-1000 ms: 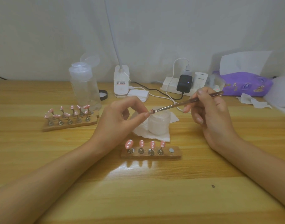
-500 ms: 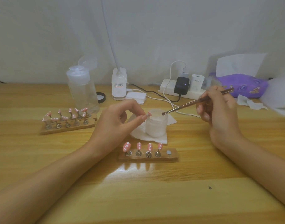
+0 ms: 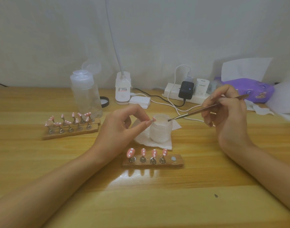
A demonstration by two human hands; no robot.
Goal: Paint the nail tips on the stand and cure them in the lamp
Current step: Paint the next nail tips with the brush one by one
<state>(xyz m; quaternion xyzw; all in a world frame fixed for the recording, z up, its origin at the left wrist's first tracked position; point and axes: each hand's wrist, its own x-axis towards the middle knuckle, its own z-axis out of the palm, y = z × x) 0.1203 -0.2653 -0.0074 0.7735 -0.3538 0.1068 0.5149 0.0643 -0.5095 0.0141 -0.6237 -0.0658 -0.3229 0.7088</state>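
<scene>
In front of the jar [image 3: 159, 129], nearest you, the near stand [image 3: 178, 162] is sitting on the table [image 3: 141, 203]. It is carrying four pink, white-dotted nail tips [image 3: 143, 152] on metal posts, and its right end is showing only a grey disc. Both your forearms are running off the frame's lower edge.

Just left of the jar, your left hand [image 3: 119, 127] is pinching a small pink held tip [image 3: 153, 119] between thumb and forefinger, level with the jar's rim. Your fingertips are hiding whatever is under it. Right of the jar, your right hand [image 3: 226, 112] is gripping the brush [image 3: 195, 111] like a pen. Its bristles are hovering at the jar's right rim, and you cannot tell whether they are touching. The jar's contents are too pale to make out. A tissue [image 3: 157, 143] is lying under the jar.

Well left of the jar, the far stand [image 3: 70, 131] is holding a blurred cluster of pink tips that are hard to count. Behind it a clear bottle [image 3: 86, 94] is standing with its flip lid open.

Behind the jar, the lamp [image 3: 122, 89] is resting on its white base, its neck rising out of the top so its head is cut off. Behind and right of the jar, a power strip [image 3: 172, 92] and a purple pack [image 3: 249, 90] are lying against the wall.
</scene>
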